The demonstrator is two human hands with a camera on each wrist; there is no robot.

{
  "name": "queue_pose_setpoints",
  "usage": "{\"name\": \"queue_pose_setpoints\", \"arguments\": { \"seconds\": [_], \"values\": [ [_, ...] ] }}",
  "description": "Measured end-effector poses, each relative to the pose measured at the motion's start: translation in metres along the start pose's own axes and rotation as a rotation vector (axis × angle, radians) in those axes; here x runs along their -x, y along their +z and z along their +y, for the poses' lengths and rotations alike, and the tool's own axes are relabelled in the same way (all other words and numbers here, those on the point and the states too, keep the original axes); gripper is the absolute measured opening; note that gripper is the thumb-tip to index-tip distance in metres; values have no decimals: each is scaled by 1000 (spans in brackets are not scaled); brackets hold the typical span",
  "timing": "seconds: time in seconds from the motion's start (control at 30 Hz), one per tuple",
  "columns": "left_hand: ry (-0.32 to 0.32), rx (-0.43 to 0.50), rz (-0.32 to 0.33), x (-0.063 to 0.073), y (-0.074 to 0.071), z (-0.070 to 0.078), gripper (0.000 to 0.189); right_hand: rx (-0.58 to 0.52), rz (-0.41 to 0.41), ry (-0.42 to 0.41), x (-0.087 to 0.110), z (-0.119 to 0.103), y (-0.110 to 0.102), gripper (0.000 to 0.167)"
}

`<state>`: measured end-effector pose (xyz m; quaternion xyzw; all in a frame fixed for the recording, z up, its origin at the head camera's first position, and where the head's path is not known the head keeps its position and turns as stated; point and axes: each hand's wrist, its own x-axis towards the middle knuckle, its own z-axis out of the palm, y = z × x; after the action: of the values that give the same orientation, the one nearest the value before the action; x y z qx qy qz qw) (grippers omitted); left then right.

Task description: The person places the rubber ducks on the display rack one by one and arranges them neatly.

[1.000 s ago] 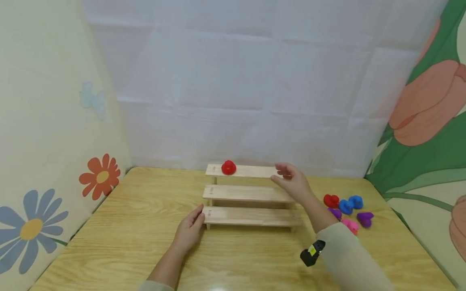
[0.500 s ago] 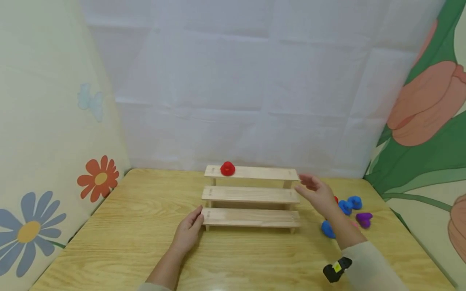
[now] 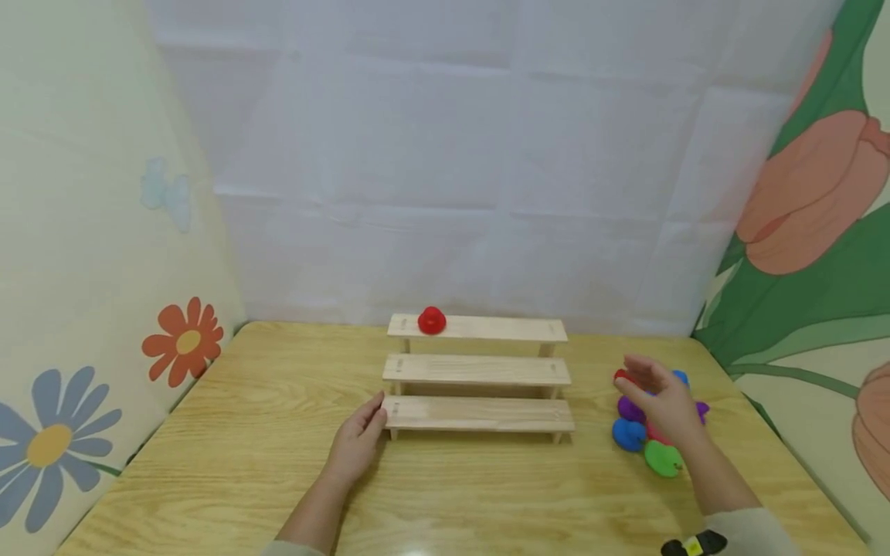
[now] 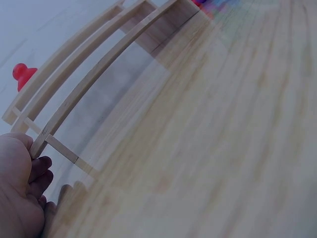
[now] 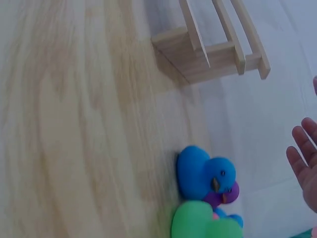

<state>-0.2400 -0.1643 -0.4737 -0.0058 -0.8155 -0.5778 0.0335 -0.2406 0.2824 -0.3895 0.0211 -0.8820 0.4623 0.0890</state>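
Note:
A three-tier wooden stand (image 3: 480, 371) rests on the table, with a red rubber duck (image 3: 432, 320) on the left part of its top board. My left hand (image 3: 356, 442) holds the left end of the lowest board; the left wrist view shows its fingers (image 4: 42, 178) curled below that end. Over a cluster of rubber ducks to the right hovers my right hand (image 3: 664, 405), fingers spread and holding nothing. Around it show a blue duck (image 3: 629, 435), a green duck (image 3: 663, 459) and a purple duck (image 3: 631, 409). The hand partly hides red, pink, blue and purple ducks behind it.
The wood-grain table (image 3: 452, 494) reaches back to a white cloth backdrop (image 3: 417, 154). Flower-patterned panels stand at the left (image 3: 90, 270) and right (image 3: 820, 309). A dark wrist camera (image 3: 694, 544) sits at my right sleeve.
My right hand has moved from the right end of the top board, rightward and nearer, to above the ducks. The left hand stays at the stand, and the red duck stays on the top board.

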Motion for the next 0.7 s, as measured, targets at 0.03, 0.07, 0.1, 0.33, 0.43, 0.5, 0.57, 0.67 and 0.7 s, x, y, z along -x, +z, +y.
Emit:
{"name": "queue_pose_setpoints", "arguments": {
  "seconds": [0.03, 0.07, 0.1, 0.33, 0.43, 0.5, 0.57, 0.67, 0.7],
  "values": [
    [1, -2, -1, 0, 0, 0, 48, 4, 4, 13, 2, 2, -2, 58],
    [1, -2, -2, 0, 0, 0, 48, 2, 9, 24, 4, 4, -4, 59],
    [3, -2, -2, 0, 0, 0, 48, -1, 14, 31, 6, 7, -6, 60],
    [6, -8, -3, -1, -1, -1, 48, -62, 61, 14, 19, 22, -17, 58],
    [8, -11, -2, -1, -1, -2, 48, -44, 58, 34, 24, 27, -20, 59],
    [11, -13, -1, -1, -1, -2, 48, -21, 54, 70, 27, 30, -23, 61],
    [12, -18, -2, -1, -1, -2, 48, 10, 46, 105, 29, 34, -25, 64],
    [9, -22, -5, -1, -1, -2, 48, 32, 63, 129, 32, 40, -29, 63],
    [7, -22, -7, -1, -1, -3, 49, 31, 76, 127, 33, 42, -29, 62]
  ]
}}
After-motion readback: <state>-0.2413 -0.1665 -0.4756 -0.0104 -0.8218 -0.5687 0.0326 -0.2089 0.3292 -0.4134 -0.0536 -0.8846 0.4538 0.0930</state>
